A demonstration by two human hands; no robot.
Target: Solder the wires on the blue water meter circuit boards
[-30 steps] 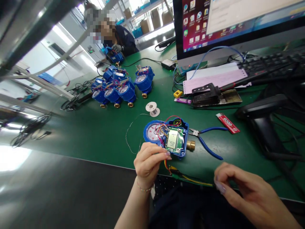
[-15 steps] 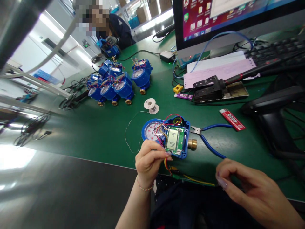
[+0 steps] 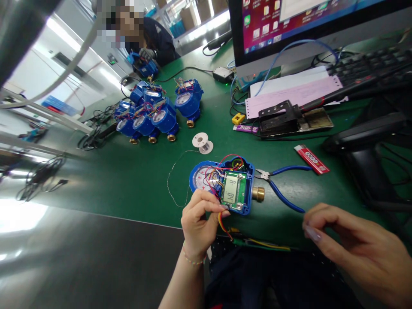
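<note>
Green worktop [image 3: 135, 184] fills most of this corner of the room, and at its far end a person [image 3: 161, 40] in dark clothing has a gloved hand [image 3: 147, 54] on a blue unit [image 3: 144, 66]. Several blue meters [image 3: 164, 118] with brass ends stand grouped toward the far left, one a little apart. Over on the right side I can see a monitor [image 3: 309, 32], a keyboard [image 3: 380, 64], some papers [image 3: 289, 94] and a black scanner [image 3: 360, 141].

Close to the near edge lies the meter [image 3: 225, 189] being handled, its circuit board [image 3: 243, 191] and lit display bare. The left hand [image 3: 201, 214] pinches the coloured wires [image 3: 222, 221] at the board's near corner, thumb against fingertips. Farther right by that edge, the right hand [image 3: 347, 240] is loosely curled, thumb near forefinger; I can't tell whether it holds anything. Blue-handled pliers [image 3: 269, 177] lie beside the brass end, and a wire spool [image 3: 200, 140] stands beyond the dial.
</note>
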